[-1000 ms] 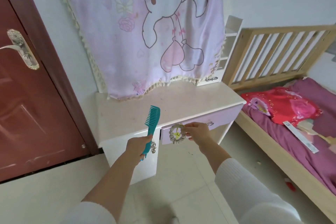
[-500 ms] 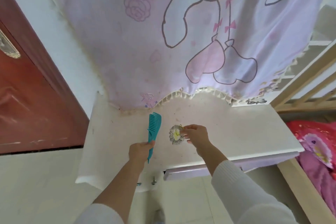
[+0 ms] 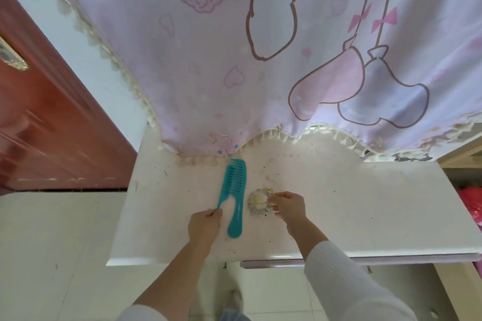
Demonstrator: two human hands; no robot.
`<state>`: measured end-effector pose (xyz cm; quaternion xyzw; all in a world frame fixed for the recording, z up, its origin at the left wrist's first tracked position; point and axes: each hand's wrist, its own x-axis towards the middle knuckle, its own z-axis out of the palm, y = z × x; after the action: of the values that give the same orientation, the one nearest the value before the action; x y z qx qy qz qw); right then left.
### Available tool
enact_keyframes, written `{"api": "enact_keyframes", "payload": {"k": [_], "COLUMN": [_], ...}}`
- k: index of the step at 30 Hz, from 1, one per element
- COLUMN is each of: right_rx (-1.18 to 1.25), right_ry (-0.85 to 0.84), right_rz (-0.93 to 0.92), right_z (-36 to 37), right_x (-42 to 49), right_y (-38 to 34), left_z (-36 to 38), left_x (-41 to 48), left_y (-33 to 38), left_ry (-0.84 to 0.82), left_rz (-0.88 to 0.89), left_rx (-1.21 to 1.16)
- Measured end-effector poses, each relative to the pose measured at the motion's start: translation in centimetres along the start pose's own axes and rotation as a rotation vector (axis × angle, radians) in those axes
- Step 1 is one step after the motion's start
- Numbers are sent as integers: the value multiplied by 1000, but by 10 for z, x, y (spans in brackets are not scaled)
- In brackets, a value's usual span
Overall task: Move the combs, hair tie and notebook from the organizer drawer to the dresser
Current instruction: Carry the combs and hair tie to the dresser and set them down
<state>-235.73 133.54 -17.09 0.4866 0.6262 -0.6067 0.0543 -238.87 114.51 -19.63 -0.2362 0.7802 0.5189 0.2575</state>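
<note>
Left hand (image 3: 204, 224) pinches two combs (image 3: 233, 194), right hand (image 3: 289, 207) the hair tie (image 3: 258, 202) beside them (both best released flat on the dresser (image 3: 365, 203)).

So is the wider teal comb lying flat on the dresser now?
Yes. The wider teal comb lies flat on the dresser; the left hand holds only the thinner one.

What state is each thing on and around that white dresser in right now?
Teal combs: two, fanned apart, one handle pinched by left hand.
Hair tie: on the dresser, pinched by right hand.
Dresser drawer: slightly open.
Door: shut.
</note>
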Motion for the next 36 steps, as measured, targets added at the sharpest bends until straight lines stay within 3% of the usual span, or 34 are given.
{"api": "enact_keyframes", "payload": {"k": [7,15,22,28,32,36], "right_rx": [-135,-255,-272,-334,-239,-146], "right_ry": [53,10,82,291,506,716], "right_rz": [-36,-93,-187,-265,-219,-127], "right_z": [-7,-7,-18,-53,-77,-98], "right_x": [7,-13,-63,-144,-223,-319], "right_y": [15,14,10,51,104,180], "left_z": [-7,-10,-15,7,18,24], "left_x": [-2,-1,-20,-78,-136,-216], "left_y": [0,6,35,45,10,-37], "left_ry": [140,76,-55,-269,-529,-759], "left_rz": [80,151,398,764,1084,1230], "left_rx": [127,246,418,622,756,800]}}
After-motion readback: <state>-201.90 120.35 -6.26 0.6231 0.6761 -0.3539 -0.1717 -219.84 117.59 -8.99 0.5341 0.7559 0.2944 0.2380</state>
